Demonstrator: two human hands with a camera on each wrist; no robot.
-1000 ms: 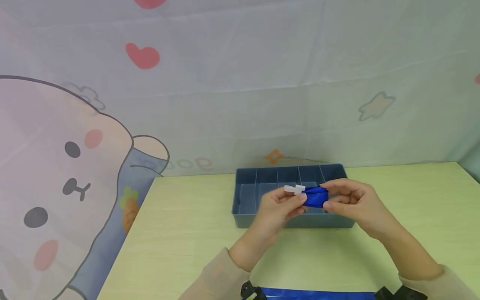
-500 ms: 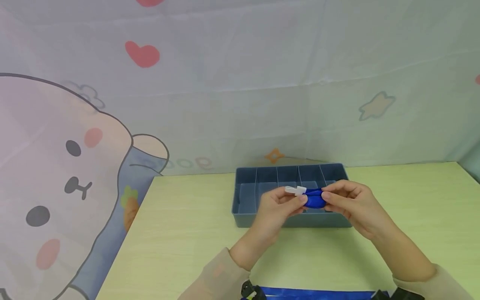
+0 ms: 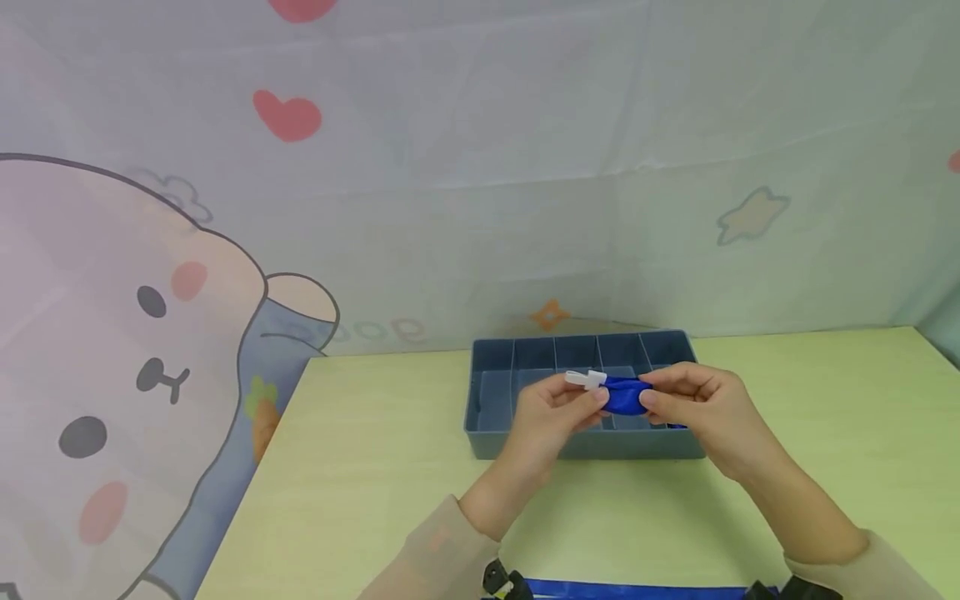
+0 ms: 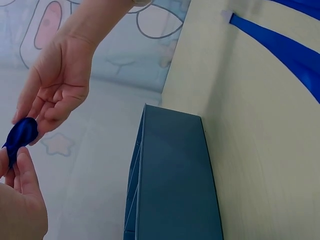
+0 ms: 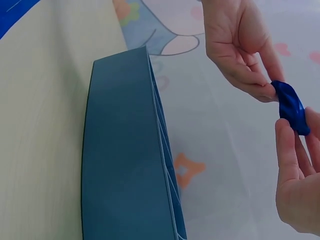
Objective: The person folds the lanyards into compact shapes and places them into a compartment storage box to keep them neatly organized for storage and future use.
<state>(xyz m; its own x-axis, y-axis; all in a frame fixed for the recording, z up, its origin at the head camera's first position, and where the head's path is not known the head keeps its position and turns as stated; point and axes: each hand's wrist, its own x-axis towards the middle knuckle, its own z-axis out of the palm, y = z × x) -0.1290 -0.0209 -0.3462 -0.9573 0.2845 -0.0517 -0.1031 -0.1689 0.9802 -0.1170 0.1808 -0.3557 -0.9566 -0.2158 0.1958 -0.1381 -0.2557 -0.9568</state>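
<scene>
Both hands hold a small folded blue ribbon bundle (image 3: 625,397) above the compartment box, with a white plastic end piece (image 3: 588,379) sticking out at its left. My left hand (image 3: 547,417) pinches the bundle's left side between thumb and fingers, close to the white piece. At the opposite end, my right hand (image 3: 708,417) pinches it with thumb and fingertips. In the left wrist view the blue bundle (image 4: 21,134) bridges the two hands, its white piece out of sight. The right wrist view shows its glossy folds (image 5: 291,107) between the fingertips.
A blue-grey box (image 3: 592,446) with several compartments stands on the pale table (image 3: 375,467); a blue scrap (image 3: 677,426) shows inside its right end. Flat blue ribbon (image 3: 637,590) lies at the near table edge. A printed cloth (image 3: 480,167) hangs behind.
My right thumb and fingertips have closed in on the bundle's right end, moving a little left. The bundle's folds have changed shape slightly. My left hand stays almost in place.
</scene>
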